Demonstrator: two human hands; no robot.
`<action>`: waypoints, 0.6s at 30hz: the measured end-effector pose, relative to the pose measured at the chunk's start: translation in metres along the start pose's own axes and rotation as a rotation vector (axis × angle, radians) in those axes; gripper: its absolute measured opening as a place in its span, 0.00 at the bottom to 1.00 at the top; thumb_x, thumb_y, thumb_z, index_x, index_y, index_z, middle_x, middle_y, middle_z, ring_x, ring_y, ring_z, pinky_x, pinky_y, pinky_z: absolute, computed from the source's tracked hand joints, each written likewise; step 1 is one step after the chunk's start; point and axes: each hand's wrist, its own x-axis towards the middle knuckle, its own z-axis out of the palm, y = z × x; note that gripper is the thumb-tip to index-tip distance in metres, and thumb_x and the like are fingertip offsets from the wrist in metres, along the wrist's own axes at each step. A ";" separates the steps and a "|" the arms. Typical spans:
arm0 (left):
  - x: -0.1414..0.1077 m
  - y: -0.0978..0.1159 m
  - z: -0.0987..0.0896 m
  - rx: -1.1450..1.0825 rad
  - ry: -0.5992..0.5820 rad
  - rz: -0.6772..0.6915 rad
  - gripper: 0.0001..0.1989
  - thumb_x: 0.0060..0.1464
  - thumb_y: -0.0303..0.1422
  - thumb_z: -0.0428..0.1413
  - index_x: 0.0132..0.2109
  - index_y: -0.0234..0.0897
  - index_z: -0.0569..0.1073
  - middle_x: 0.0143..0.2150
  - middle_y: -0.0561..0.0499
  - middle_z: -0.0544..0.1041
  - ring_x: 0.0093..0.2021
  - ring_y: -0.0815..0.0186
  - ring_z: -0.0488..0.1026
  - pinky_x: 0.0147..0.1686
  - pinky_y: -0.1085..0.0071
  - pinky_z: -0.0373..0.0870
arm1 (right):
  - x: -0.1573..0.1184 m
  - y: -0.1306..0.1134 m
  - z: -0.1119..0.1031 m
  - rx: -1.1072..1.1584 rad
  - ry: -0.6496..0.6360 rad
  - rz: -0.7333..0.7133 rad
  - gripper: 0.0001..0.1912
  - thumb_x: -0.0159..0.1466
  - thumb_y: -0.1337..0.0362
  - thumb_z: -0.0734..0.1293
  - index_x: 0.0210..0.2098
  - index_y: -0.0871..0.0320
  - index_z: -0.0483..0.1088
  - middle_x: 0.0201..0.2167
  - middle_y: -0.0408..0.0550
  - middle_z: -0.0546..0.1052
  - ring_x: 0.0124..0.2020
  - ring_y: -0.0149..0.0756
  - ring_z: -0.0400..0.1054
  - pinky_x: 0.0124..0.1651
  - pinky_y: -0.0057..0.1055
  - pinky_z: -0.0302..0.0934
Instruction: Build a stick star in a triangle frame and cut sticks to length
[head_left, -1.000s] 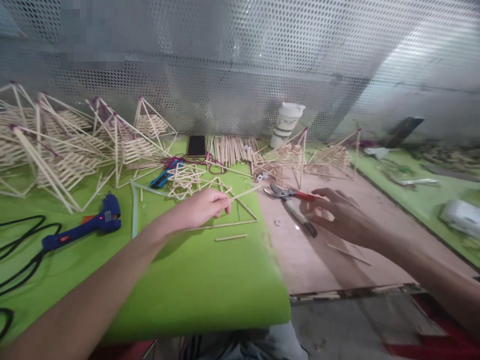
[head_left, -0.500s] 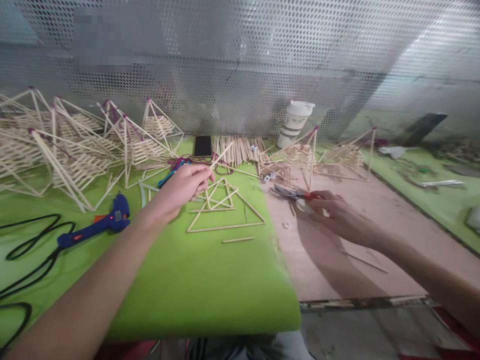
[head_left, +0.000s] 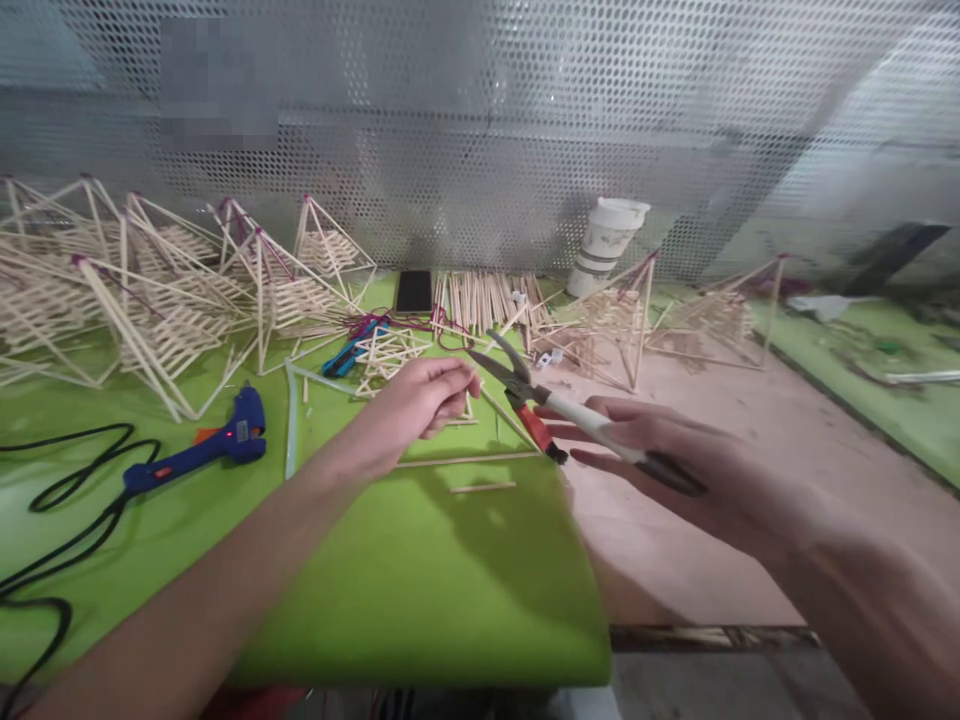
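My left hand [head_left: 442,395] is closed in a pinch over the green mat, on a thin wooden stick that its fingers mostly hide. Close by on the right, my right hand [head_left: 660,450] holds a pair of pruning shears [head_left: 577,412] with one pale and one red handle. The blades are parted and point toward my left fingertips. Under the hands lies a flat triangular frame of sticks [head_left: 472,460], partly covered by my left hand. One short stick [head_left: 484,488] rests in front of it.
Stick pyramids [head_left: 157,310] crowd the back left; others stand at the right. A blue glue gun [head_left: 225,440] with a black cord lies left. Behind are a phone [head_left: 414,292], a stick pile [head_left: 487,300], a blue cutter [head_left: 352,350] and a paper cup [head_left: 606,245].
My right hand has lifted the pruning shears off the board and brought them left, beside my left hand. My left hand has moved right and slightly lower.
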 end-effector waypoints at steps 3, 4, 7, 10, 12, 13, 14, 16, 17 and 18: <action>0.003 -0.006 -0.004 -0.066 0.041 -0.014 0.11 0.71 0.40 0.56 0.41 0.37 0.73 0.26 0.59 0.61 0.21 0.74 0.52 0.19 0.75 0.45 | 0.003 -0.007 0.003 0.231 0.049 0.181 0.23 0.67 0.42 0.70 0.57 0.43 0.80 0.64 0.48 0.77 0.60 0.60 0.74 0.52 0.54 0.76; 0.003 -0.007 -0.006 -0.080 0.062 -0.015 0.12 0.71 0.40 0.56 0.41 0.37 0.73 0.27 0.59 0.61 0.21 0.75 0.53 0.19 0.75 0.46 | 0.004 -0.007 0.002 0.241 0.062 0.197 0.23 0.66 0.42 0.71 0.55 0.43 0.81 0.66 0.48 0.76 0.61 0.61 0.73 0.52 0.55 0.76; 0.001 -0.006 -0.006 -0.091 0.096 0.001 0.13 0.71 0.41 0.55 0.39 0.37 0.73 0.26 0.59 0.60 0.21 0.75 0.52 0.19 0.75 0.46 | 0.003 -0.007 -0.002 0.195 0.112 0.172 0.22 0.66 0.42 0.72 0.52 0.45 0.82 0.65 0.51 0.77 0.63 0.63 0.71 0.52 0.55 0.75; -0.001 -0.003 -0.002 -0.065 0.067 0.012 0.13 0.72 0.40 0.55 0.39 0.38 0.72 0.25 0.60 0.60 0.21 0.75 0.52 0.19 0.76 0.46 | 0.004 -0.011 0.002 0.152 0.162 0.159 0.21 0.63 0.41 0.75 0.49 0.44 0.84 0.66 0.50 0.76 0.68 0.65 0.67 0.58 0.56 0.72; -0.001 -0.002 0.003 -0.056 0.045 0.005 0.12 0.72 0.39 0.54 0.39 0.38 0.72 0.25 0.60 0.60 0.20 0.76 0.52 0.19 0.76 0.45 | 0.005 -0.014 0.007 0.147 0.174 0.210 0.21 0.60 0.41 0.76 0.48 0.42 0.84 0.69 0.47 0.73 0.70 0.67 0.63 0.63 0.59 0.69; -0.001 -0.001 0.005 -0.053 0.040 -0.002 0.12 0.72 0.38 0.54 0.39 0.38 0.72 0.25 0.60 0.60 0.20 0.76 0.51 0.19 0.76 0.45 | 0.005 -0.015 0.010 0.146 0.174 0.246 0.22 0.60 0.41 0.77 0.49 0.41 0.83 0.69 0.46 0.73 0.71 0.67 0.62 0.64 0.60 0.67; -0.001 -0.001 0.007 -0.051 0.040 -0.010 0.11 0.72 0.37 0.53 0.39 0.37 0.71 0.25 0.60 0.60 0.20 0.76 0.51 0.19 0.76 0.44 | 0.006 -0.015 0.011 0.143 0.171 0.273 0.23 0.60 0.40 0.77 0.51 0.41 0.83 0.70 0.45 0.72 0.72 0.67 0.61 0.64 0.61 0.67; -0.001 -0.001 0.010 -0.042 0.044 -0.026 0.11 0.72 0.35 0.52 0.39 0.37 0.71 0.25 0.60 0.60 0.20 0.75 0.52 0.19 0.76 0.45 | 0.006 -0.013 0.012 0.132 0.165 0.288 0.24 0.62 0.40 0.75 0.53 0.39 0.82 0.72 0.43 0.70 0.73 0.66 0.60 0.65 0.59 0.66; 0.000 -0.001 0.011 -0.038 0.046 -0.033 0.11 0.72 0.35 0.52 0.39 0.37 0.71 0.25 0.59 0.61 0.20 0.75 0.52 0.18 0.76 0.46 | 0.006 -0.011 0.013 0.124 0.162 0.277 0.24 0.63 0.39 0.74 0.54 0.38 0.81 0.72 0.42 0.70 0.73 0.65 0.60 0.66 0.58 0.66; 0.000 -0.002 0.012 -0.032 0.045 -0.040 0.10 0.72 0.34 0.51 0.39 0.37 0.71 0.25 0.59 0.61 0.20 0.75 0.53 0.18 0.76 0.46 | 0.007 -0.009 0.012 0.116 0.157 0.260 0.23 0.64 0.40 0.73 0.55 0.38 0.81 0.72 0.41 0.69 0.73 0.64 0.60 0.66 0.56 0.66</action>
